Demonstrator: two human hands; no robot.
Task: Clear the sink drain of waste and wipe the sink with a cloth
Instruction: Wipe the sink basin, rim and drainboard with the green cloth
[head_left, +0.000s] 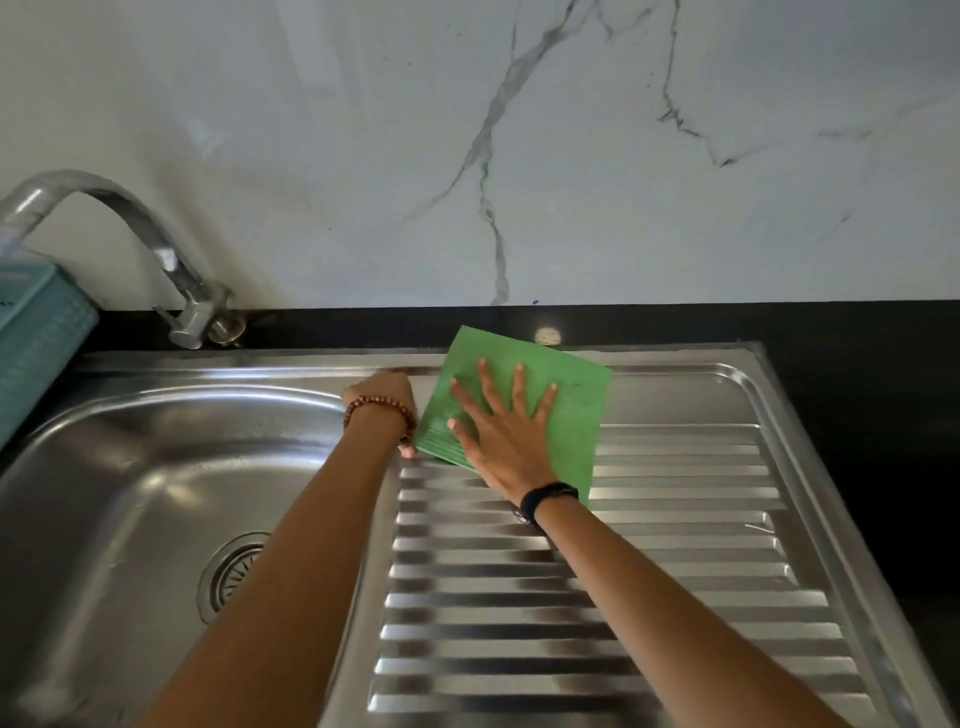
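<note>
White marble-veined wall panelling backs a black table (857, 332) carrying a stainless steel sink with ribbed drainboard (675, 519). Green square cloth (566, 395) lies flat on the drainboard's far end, beside the basin. Right hand (506, 441) presses it, grip wide, fingers spread straight. Left hand (382, 397), beaded bracelet at the wrist, rests just beside the cloth's left edge; its grip cannot be told. Round metal drain strainer (234, 571) sits in the basin floor. Curved chrome tap (171, 260) stands at rear left.
</note>
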